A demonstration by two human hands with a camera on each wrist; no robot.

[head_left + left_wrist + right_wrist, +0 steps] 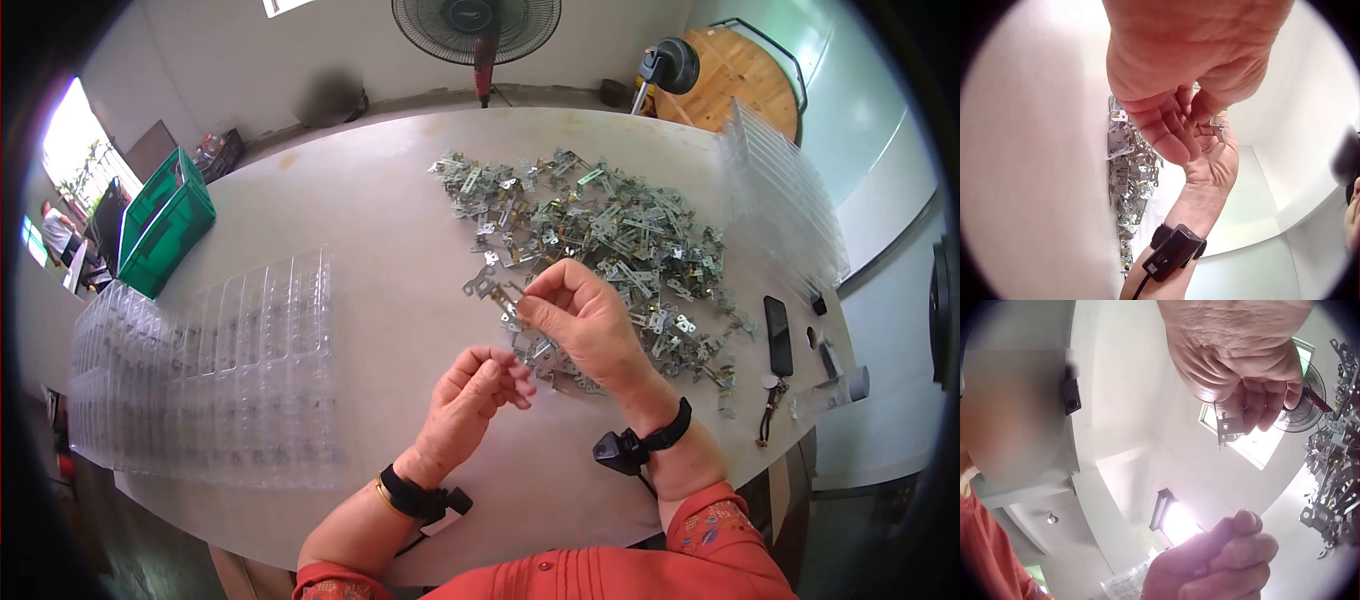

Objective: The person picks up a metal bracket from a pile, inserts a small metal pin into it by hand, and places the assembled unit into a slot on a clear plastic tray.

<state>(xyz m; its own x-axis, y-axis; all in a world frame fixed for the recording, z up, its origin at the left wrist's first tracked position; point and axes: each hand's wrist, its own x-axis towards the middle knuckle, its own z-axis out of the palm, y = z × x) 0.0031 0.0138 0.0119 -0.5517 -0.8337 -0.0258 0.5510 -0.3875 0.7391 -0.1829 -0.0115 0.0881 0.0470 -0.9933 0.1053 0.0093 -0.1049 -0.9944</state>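
My right hand (590, 325) pinches a small flat metal bracket (484, 285) between thumb and fingers, over the near edge of a heap of similar metal brackets (625, 225). In the right wrist view, the holed end of the bracket (1230, 428) juts out past the fingertips. Just below and to the left of it, my left hand (468, 400) is raised with its fingers loosely bent. Nothing shows between those fingers, though the palm is partly hidden. In the left wrist view, the fingers of my left hand (1172, 131) overlap my right palm.
Stacked clear plastic trays (250, 380) stand at the left, beside a green crate (165, 220). More clear trays (785, 200) lean at the back right. A phone (777, 335) and a keyring (770, 410) lie at the right edge. A fan (475, 30) stands beyond the table.
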